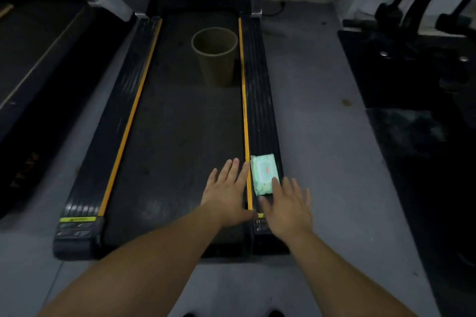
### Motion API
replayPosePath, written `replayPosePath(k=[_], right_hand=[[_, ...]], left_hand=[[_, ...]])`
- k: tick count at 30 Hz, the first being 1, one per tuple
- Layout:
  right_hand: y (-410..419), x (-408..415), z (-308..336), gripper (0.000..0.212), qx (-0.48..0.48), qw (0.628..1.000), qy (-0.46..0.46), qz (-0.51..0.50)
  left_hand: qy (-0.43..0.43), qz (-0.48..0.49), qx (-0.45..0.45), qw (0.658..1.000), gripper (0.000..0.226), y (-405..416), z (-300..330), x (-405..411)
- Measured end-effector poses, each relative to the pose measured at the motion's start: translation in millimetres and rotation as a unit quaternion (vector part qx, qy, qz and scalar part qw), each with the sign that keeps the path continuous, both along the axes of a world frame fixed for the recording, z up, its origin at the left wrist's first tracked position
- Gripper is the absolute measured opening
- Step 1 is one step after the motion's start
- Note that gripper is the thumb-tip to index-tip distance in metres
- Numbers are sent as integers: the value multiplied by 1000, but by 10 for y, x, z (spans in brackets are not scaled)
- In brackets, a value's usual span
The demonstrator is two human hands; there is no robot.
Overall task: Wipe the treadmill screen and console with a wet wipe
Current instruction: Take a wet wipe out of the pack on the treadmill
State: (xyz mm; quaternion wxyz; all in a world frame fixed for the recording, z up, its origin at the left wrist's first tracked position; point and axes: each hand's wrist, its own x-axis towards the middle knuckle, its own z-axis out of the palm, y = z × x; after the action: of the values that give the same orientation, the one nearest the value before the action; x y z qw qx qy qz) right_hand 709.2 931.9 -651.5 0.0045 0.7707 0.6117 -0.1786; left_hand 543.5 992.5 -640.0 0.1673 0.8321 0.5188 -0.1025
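A pale green pack of wet wipes [263, 171] lies on the right side rail of the treadmill [177, 136], near its rear end. My right hand [287, 207] is spread open just behind the pack, its fingertips overlapping the pack's near edge. Over the belt, just left of the pack, my left hand [228, 192] is flat with fingers apart, holding nothing. The treadmill's screen and console are out of view above the frame.
A brown cylindrical bin [215, 55] stands on the belt toward the front. Another treadmill [33, 72] lies to the left and dark gym equipment [417, 64] to the right. Grey floor [316, 110] runs between them.
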Motion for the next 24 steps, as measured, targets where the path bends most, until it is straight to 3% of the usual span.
replayPosePath(k=[5,10,13,18,24], right_hand=[[723,365,-1501,44,30,994,76,-73],[1157,368,-2379,55,49,995,69,-53],[1320,342,-2578,64,73,997,-4,-37],[1545,312,-2538,55,117,990,-56,-60],[1557,457,-2415,46,123,991,-33,-45]], left_hand=[[-24,17,-5,1000,136,619,-1419,342],[-48,16,-5,999,139,1012,-2335,549],[-58,13,-12,998,140,1151,-2581,585],[-67,-12,-20,997,134,1297,-2655,663],[-67,-15,-22,997,134,1314,-2632,736]])
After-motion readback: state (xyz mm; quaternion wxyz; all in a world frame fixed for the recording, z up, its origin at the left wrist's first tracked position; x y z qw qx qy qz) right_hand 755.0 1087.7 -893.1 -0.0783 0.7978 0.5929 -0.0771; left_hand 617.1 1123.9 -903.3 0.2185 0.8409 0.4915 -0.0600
